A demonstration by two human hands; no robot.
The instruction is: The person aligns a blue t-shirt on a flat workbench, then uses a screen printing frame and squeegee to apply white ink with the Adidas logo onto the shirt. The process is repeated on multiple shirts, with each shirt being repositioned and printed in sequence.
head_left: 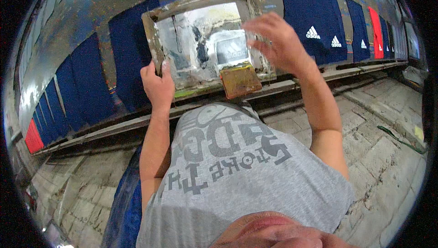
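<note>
A worn screen-printing frame point(157, 47), crusted with dried ink, is in front of me over the long table. My left hand point(158, 83) grips its lower left side, thumb on top. In the frame's mesh a pale rectangular window carries a logo design. Against the lower right part of the frame leans a squeegee point(241, 83) with a stained, brownish wooden block. My right hand point(275, 42) hovers over the frame's right side, its fingers apart and slightly bent, holding nothing. Beneath and around the frame lie navy fabric pieces point(132, 56); the frame hides part of them.
The ink-spattered table point(262, 1) curves across the view. Navy fabric panels point(312, 20) with small white prints lie to the right, beside a red piece point(376, 31). Another red piece point(33, 137) lies far left. A ledge point(292, 85) edges the table above the paved floor point(365, 143).
</note>
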